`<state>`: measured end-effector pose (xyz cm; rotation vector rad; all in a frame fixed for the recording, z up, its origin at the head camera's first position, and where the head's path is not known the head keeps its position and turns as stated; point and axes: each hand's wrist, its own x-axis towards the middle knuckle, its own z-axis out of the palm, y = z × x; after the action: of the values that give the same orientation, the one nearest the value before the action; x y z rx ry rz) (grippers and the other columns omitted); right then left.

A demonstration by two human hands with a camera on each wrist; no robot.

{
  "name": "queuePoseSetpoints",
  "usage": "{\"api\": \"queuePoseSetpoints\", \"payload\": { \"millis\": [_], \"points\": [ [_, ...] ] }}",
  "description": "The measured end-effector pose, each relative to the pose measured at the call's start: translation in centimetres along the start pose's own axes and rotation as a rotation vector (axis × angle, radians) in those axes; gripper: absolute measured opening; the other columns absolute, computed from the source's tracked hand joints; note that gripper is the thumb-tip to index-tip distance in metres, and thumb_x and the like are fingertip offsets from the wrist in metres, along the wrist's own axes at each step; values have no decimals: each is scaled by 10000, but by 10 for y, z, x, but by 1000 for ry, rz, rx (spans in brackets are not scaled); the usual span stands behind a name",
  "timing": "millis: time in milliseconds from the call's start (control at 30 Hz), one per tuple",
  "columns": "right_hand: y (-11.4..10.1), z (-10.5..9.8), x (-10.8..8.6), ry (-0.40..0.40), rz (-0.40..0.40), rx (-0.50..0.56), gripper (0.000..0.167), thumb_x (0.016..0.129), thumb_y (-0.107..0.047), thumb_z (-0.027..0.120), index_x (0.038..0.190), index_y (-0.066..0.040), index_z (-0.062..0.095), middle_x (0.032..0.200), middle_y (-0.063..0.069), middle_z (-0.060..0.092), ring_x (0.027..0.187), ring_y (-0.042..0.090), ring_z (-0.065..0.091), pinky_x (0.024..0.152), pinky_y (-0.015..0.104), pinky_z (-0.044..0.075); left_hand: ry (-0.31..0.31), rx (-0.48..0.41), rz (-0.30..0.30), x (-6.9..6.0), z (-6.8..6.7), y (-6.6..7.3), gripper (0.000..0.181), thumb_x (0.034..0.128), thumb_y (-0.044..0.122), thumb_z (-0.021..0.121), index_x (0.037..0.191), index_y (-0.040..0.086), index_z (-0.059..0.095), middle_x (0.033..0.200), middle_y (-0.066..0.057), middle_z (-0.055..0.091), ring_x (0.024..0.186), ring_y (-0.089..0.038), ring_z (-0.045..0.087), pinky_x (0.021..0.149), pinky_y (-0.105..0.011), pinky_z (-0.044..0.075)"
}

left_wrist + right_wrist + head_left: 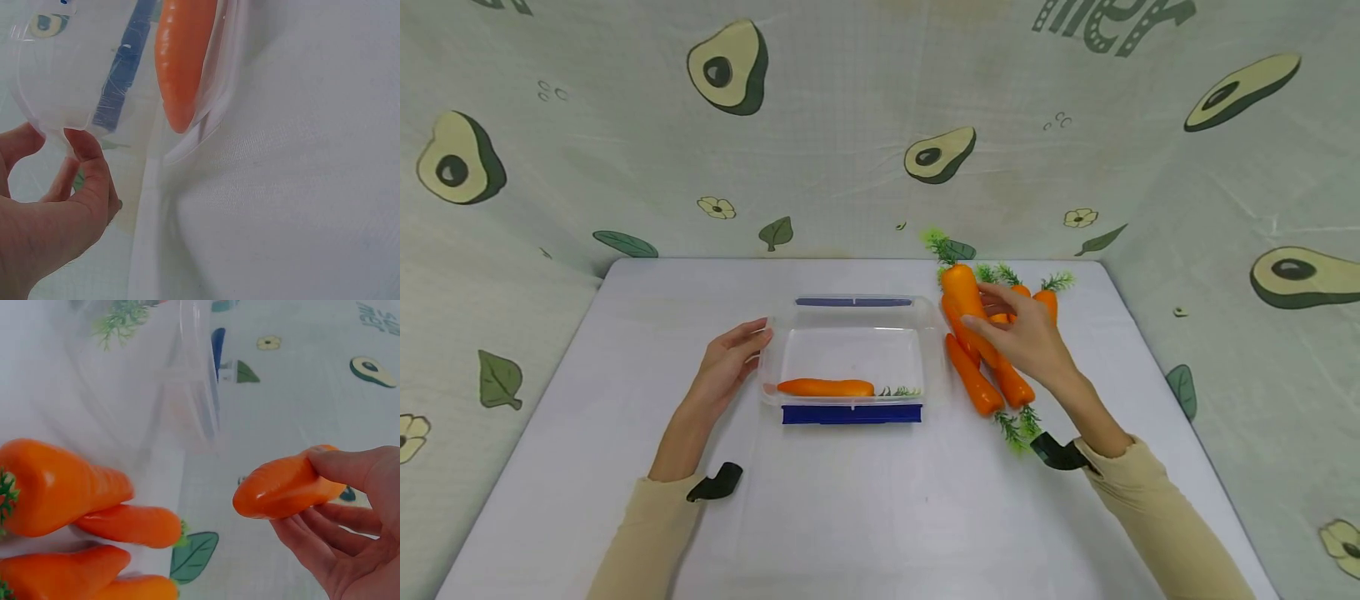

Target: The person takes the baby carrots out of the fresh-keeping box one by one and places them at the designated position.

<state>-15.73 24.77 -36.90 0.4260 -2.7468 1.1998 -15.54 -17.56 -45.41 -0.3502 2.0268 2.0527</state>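
Observation:
A clear plastic container (pixel 850 317) with blue clip flaps lies on the white table, and one carrot (pixel 826 387) rests along its near side. At the container's left end, my left hand (pixel 730 358) pinches the rim between thumb and fingers; the left wrist view shows this grip (pixel 69 194) from close by. To the right of the container my right hand (pixel 1028 335) grips an orange carrot (pixel 962 287), its leafy end pointing away from me. In the right wrist view that carrot (pixel 281 487) sits between thumb and fingers, its tip facing the camera.
Several more carrots (pixel 973 379) with green tops lie in a pile right of the container, under and around the right hand. An avocado-patterned cloth (pixel 850 125) hangs behind the table and down both sides. Black wrist devices (pixel 718 482) sit at both cuffs.

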Motion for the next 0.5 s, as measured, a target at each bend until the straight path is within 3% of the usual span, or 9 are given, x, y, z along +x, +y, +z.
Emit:
{"api": "queuePoseSetpoints", "payload": {
  "millis": [100, 267, 333, 500],
  "points": [
    [10, -3, -6, 16, 12, -28, 558, 936, -173, 785, 1418, 17, 580, 1219, 222, 689, 1055, 373, 692, 865, 487, 586, -5, -4, 2, 0, 0, 0, 642, 1021, 370, 650, 1556, 81, 443, 1472, -67, 497, 1265, -252, 491, 1079, -234, 434],
    [27, -9, -17, 54, 30, -69, 541, 916, -162, 805, 1380, 29, 604, 1191, 221, 701, 1013, 377, 698, 764, 214, 571, -9, -7, 2, 0, -1, 0, 649, 1016, 376, 658, 1555, 84, 445, 1441, -48, 514, 1260, -248, 498, 1094, -242, 426],
    [33, -11, -21, 63, 41, -82, 540, 915, -163, 806, 1373, 41, 603, 1179, 224, 704, 1005, 373, 693, 743, 169, 534, -8, -13, 2, 0, -1, 0, 649, 1014, 373, 661, 1553, 81, 447, 1432, -42, 520, 1254, -246, 500, 1096, -245, 424],
    [47, -14, -32, 78, 64, -101, 534, 922, -146, 796, 1364, 74, 593, 1165, 250, 702, 1016, 383, 680, 841, 428, 587, 1, -24, -7, 1, 0, 0, 644, 1011, 368, 667, 1549, 83, 456, 1409, -19, 536, 1243, -238, 506, 1082, -233, 433]
  ]
}}
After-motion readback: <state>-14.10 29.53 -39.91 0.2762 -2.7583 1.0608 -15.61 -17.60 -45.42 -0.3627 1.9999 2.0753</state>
